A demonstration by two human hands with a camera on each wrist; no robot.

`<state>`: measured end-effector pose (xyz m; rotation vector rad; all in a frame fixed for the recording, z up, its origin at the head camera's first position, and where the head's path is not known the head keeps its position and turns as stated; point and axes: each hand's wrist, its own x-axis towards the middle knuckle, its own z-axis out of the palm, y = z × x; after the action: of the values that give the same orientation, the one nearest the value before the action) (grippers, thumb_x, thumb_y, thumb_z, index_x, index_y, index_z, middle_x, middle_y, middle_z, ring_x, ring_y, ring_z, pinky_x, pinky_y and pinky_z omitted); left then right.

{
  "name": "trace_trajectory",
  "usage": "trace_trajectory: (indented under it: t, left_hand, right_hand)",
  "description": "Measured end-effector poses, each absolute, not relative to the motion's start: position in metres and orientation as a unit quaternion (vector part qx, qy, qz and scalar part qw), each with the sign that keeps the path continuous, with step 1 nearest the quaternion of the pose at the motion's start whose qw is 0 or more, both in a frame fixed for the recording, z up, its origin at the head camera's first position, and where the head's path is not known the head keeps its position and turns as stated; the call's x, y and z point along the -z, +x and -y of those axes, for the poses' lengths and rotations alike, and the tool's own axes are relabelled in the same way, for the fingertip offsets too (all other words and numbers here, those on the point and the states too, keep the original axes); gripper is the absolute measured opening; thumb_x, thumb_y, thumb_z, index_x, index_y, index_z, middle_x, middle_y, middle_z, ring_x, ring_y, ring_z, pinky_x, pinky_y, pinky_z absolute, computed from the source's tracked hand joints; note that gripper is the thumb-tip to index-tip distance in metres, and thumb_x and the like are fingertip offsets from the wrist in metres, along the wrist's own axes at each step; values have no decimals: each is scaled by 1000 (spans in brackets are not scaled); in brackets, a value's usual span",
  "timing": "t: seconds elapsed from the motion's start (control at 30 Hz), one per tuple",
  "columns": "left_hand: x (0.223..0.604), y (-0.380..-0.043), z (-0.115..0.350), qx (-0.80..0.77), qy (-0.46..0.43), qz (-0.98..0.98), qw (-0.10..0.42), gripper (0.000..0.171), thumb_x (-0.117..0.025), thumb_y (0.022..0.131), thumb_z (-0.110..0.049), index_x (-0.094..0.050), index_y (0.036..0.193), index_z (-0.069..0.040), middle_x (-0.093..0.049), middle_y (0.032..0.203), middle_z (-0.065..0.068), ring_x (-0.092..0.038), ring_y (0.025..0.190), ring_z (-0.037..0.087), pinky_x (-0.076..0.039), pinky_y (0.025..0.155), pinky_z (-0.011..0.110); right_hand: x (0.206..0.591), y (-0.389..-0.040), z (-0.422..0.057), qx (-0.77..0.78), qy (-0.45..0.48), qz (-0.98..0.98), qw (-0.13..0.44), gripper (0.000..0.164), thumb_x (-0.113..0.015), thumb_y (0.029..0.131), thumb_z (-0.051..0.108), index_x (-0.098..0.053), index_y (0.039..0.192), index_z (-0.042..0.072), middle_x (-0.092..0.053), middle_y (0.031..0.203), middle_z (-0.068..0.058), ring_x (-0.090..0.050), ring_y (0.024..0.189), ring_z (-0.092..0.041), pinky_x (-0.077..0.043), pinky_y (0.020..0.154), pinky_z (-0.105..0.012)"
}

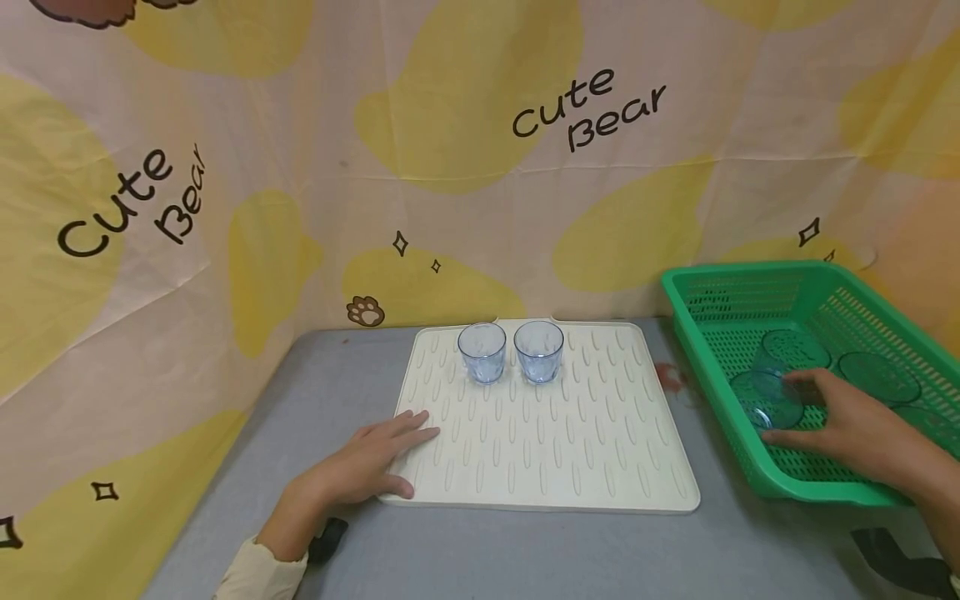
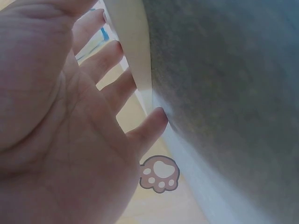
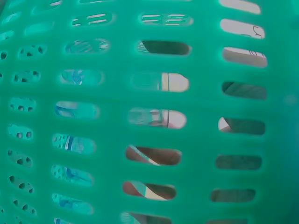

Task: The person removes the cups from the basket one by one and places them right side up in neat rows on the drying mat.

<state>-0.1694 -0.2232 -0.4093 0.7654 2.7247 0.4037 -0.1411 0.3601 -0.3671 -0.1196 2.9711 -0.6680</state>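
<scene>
My left hand (image 1: 360, 462) rests with spread fingers on the left edge of a white ribbed drying mat (image 1: 540, 467). In the left wrist view the left fingertips (image 2: 159, 116) lie along the mat's edge. Two clear bluish drinking glasses (image 1: 482, 354) stand side by side near the mat's back edge. Inside the green basket (image 1: 712, 417), my right hand (image 1: 862, 425) has its thumb and fingers around a clear glass (image 1: 765, 404) near the left wall. The right wrist view is filled by the basket's slotted wall (image 3: 201, 102), which mostly hides that hand.
Several more clear glasses (image 1: 877, 375) lie in the basket, right of the mat. A grey cloth (image 1: 525, 550) covers the table. Behind and to the left hangs a yellow patterned curtain (image 1: 465, 208).
</scene>
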Motion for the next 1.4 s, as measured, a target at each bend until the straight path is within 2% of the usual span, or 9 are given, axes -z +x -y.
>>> trace_trajectory:
  t: [0.2, 0.33, 0.47, 0.67, 0.9, 1.03, 1.13, 1.23, 1.4]
  left_hand:
    - [409, -169, 223, -139, 268, -943, 139, 83, -79, 80, -35, -41, 153, -22, -31, 164, 6, -26, 152, 32, -27, 113, 61]
    - [408, -169, 223, -141, 267, -943, 138, 82, -78, 80, -35, -42, 152, -22, -31, 164, 6, -26, 152, 32, -27, 113, 61]
    - [409, -169, 224, -143, 265, -943, 140, 83, -78, 80, -36, -41, 153, -23, -31, 164, 5, -26, 152, 32, -27, 113, 61]
    - [409, -170, 223, -140, 266, -943, 140, 83, -78, 80, -36, -41, 153, -24, -31, 164, 5, -26, 152, 32, -27, 113, 61]
    - [409, -170, 223, -136, 271, -943, 138, 83, -78, 79, -36, -41, 153, -22, -32, 163, 7, -27, 152, 33, -27, 112, 62]
    - [409, -171, 223, -136, 268, -943, 141, 84, -79, 79, -37, -41, 153, -22, -32, 163, 6, -27, 152, 33, -27, 113, 62]
    - [409, -171, 223, -138, 267, -943, 142, 84, -78, 79, -37, -41, 153, -23, -31, 164, 6, -26, 152, 33, -26, 113, 62]
    - [409, -171, 224, -139, 270, -942, 139, 84, -78, 80, -37, -40, 153, -23, -31, 164, 6, -27, 152, 33, -27, 112, 62]
    - [410, -171, 225, -136, 274, -943, 134, 83, -78, 79, -38, -41, 153, -23, -32, 163, 6, -27, 152, 33, -28, 112, 62]
  right_hand:
    - [371, -143, -361, 217, -66, -973, 40, 103, -82, 78, 44, -29, 146, -14, -49, 130, -44, -51, 113, -58, -49, 78, -61]
    - [372, -144, -361, 197, -92, -976, 18, 99, -87, 73, 39, -37, 142, -12, -61, 109, -31, -59, 96, -43, -50, 69, -47]
    - [372, -142, -360, 185, -92, -978, 12, 95, -88, 71, 39, -42, 138, -11, -60, 101, -21, -55, 91, -33, -46, 67, -40]
    - [371, -141, -360, 213, -72, -974, 31, 94, -84, 78, 40, -37, 139, -15, -50, 124, -38, -52, 107, -52, -49, 76, -56]
    - [373, -136, -359, 269, -56, -960, 54, 94, -75, 87, 41, -23, 146, -10, -35, 141, -41, -40, 121, -58, -45, 82, -62]
    - [371, -134, -359, 301, -58, -951, 50, 89, -74, 89, 36, -21, 146, -7, -30, 144, -38, -39, 122, -55, -49, 78, -32]
    - [370, -133, -360, 330, -65, -941, 35, 83, -75, 89, 30, -21, 144, -3, -35, 143, -34, -47, 125, -14, -38, 68, -12]
    - [370, -132, -361, 358, -73, -931, 17, 80, -74, 90, 23, -20, 144, 0, -44, 141, -26, -38, 108, 22, -38, 70, -7]
    - [367, -131, -363, 403, -92, -910, -23, 72, -72, 90, 10, -25, 144, 15, -52, 129, 18, -44, 105, 25, -42, 73, -6]
